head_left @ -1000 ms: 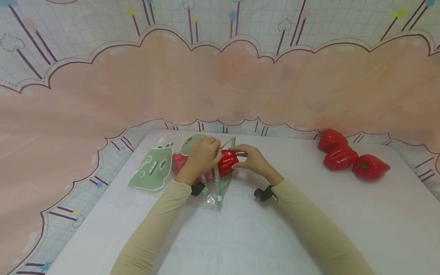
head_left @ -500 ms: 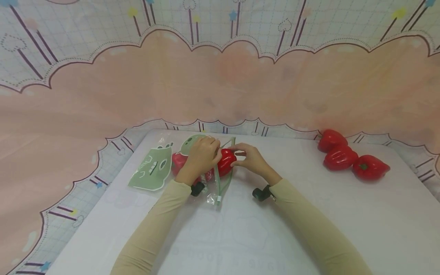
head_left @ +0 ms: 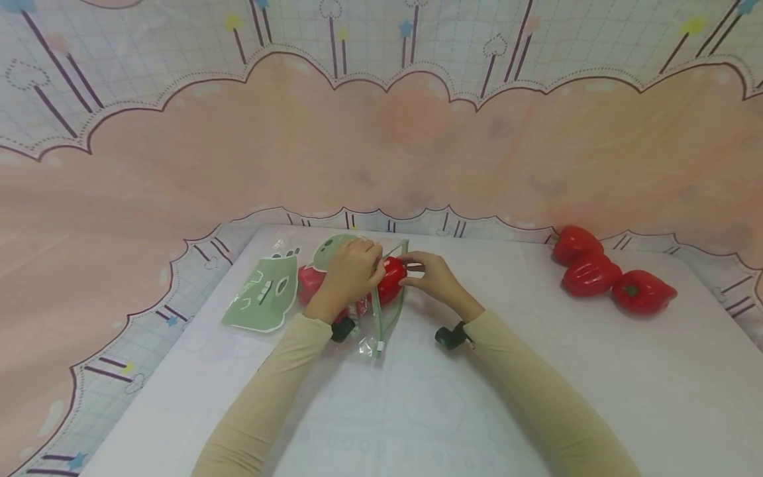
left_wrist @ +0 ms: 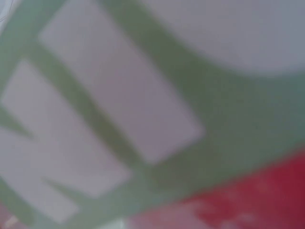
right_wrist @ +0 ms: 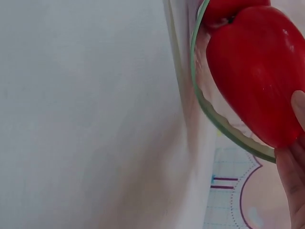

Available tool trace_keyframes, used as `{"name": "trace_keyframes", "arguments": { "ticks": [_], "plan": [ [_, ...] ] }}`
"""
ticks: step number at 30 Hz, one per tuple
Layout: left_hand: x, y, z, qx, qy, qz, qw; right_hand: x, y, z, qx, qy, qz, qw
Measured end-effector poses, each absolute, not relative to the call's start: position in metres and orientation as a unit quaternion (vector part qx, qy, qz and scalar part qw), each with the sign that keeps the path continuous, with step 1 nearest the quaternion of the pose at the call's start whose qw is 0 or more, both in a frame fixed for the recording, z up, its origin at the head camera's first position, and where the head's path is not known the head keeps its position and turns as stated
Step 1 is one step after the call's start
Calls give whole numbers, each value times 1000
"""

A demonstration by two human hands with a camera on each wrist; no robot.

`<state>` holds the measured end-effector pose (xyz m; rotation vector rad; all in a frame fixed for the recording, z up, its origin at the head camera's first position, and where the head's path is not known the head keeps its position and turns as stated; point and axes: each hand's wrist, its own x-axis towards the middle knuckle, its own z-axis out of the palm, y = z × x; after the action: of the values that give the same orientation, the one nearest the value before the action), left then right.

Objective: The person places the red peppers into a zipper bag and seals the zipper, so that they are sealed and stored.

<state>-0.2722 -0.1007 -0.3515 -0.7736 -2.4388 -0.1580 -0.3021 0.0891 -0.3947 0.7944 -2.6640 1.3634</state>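
A clear zip bag [head_left: 262, 297] printed with a green cartoon face lies left of centre, its green-edged mouth facing right. Red bell peppers [head_left: 310, 281] show through its plastic. My left hand [head_left: 350, 273] lies over the bag and grips its upper edge by the mouth; its fingertips are partly hidden. With fingers and thumb, my right hand [head_left: 438, 278] holds the outer end of a glossy red bell pepper [right_wrist: 257, 71], which is partway inside the mouth. In the right wrist view, the green rim [right_wrist: 224, 129] curves around this pepper. Blurred green print [left_wrist: 228, 124] fills most of the left wrist view.
Three more red bell peppers [head_left: 590, 273] lie together on the white table [head_left: 507, 397] at the right. A patterned cloth [head_left: 417, 146] rises behind the table. The bag's white slider [head_left: 379, 346] sits at the near end of its mouth.
My right hand has shifted slightly left, carrying the bell pepper a little deeper into the bag's mouth. My left hand has stayed in place on the bag.
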Motion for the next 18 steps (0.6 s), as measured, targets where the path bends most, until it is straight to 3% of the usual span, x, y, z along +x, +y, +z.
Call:
{"name": "trace_keyframes", "arguments": {
  "ticks": [11,18],
  "plan": [
    [-272,-101,-352,-305,-900,-66,305,-307,77,-397,231,-861,441,103],
    [-271,-101,-352,-300,-903,-66,299,-307,75,-396,225,-867,439,72]
  ]
}}
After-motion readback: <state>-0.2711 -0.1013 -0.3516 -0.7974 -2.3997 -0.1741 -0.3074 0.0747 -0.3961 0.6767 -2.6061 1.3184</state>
